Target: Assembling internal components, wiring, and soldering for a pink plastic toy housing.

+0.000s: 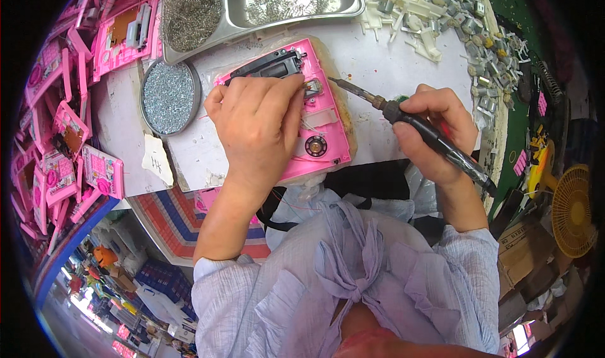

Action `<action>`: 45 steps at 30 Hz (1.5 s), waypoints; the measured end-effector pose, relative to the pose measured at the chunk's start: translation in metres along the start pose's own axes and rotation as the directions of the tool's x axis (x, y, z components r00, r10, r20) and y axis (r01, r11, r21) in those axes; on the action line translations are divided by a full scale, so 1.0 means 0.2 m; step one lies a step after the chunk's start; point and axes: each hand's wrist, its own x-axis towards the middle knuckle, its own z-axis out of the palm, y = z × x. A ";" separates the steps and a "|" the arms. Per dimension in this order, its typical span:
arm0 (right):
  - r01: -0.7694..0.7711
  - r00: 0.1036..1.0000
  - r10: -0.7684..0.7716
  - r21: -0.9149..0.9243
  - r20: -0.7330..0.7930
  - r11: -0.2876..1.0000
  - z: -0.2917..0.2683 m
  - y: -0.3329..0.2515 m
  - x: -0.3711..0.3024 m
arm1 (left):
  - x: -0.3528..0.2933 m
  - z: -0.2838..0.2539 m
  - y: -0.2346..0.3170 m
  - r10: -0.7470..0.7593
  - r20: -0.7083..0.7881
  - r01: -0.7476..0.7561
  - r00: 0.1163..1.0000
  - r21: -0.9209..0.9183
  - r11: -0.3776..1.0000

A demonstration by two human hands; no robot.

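Pink case [335,128] upper centre, black tool [435,138] gripped in right hand [459,128].
Round dish [197,96], upper left: small silvery bits [169,99]. Steel tray [296,21], top: wiry metal pieces [189,17] in both compartments. Case innards visible: black module [277,68], metal part [312,88], round disc [316,146]; long axis near vertical, top leaning left. Tool runs diagonally, tip to upper left, near case's right edge. Left hand [255,118] curled over case, fingertips by metal part; can't tell if pinching it.

A round yellow fan [572,212] near a cardboard box [524,248], right; red-and-blue striped sheeting [181,222], lower left.
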 end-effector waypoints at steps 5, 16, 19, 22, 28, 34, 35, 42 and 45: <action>0.034 0.999 -0.034 -0.037 0.012 0.999 0.02 0.03 0.02 | 0.01 0.00 0.02 0.008 0.059 -0.014 0.998 0.090 0.996; 0.048 0.999 -0.045 -0.100 0.026 0.994 0.05 0.04 0.04 | 0.00 0.06 0.01 0.049 -0.004 -0.048 0.999 0.101 0.994; 0.083 0.996 -0.079 -0.122 0.037 0.989 0.06 0.05 0.04 | 0.00 0.06 0.01 0.045 -0.002 -0.044 0.999 0.099 0.994; 0.123 0.992 -0.117 -0.148 0.053 0.981 0.07 0.06 0.05 | 0.00 0.06 0.01 0.037 0.009 -0.038 0.999 0.097 0.995; 0.239 0.969 -0.216 -0.233 0.121 0.943 0.07 0.06 0.06 | 0.01 0.06 0.02 0.028 0.013 -0.029 1.000 0.097 0.995; 0.438 0.899 -0.430 -0.241 0.087 0.866 0.06 0.10 0.05 | 0.00 0.05 0.02 0.016 0.014 -0.017 1.000 0.097 0.995; 0.436 0.899 -0.431 -0.245 0.080 0.866 0.05 0.10 0.05 | 0.01 0.05 0.02 0.019 0.014 -0.020 1.000 0.097 0.995; 0.434 0.900 -0.431 -0.250 0.070 0.865 0.02 0.09 0.03 | 0.01 0.05 0.02 0.029 0.014 -0.030 0.999 0.098 0.995; 0.435 0.899 -0.432 -0.248 0.072 0.865 0.02 0.08 0.03 | 0.01 0.05 0.03 0.019 0.019 -0.021 1.000 0.102 0.995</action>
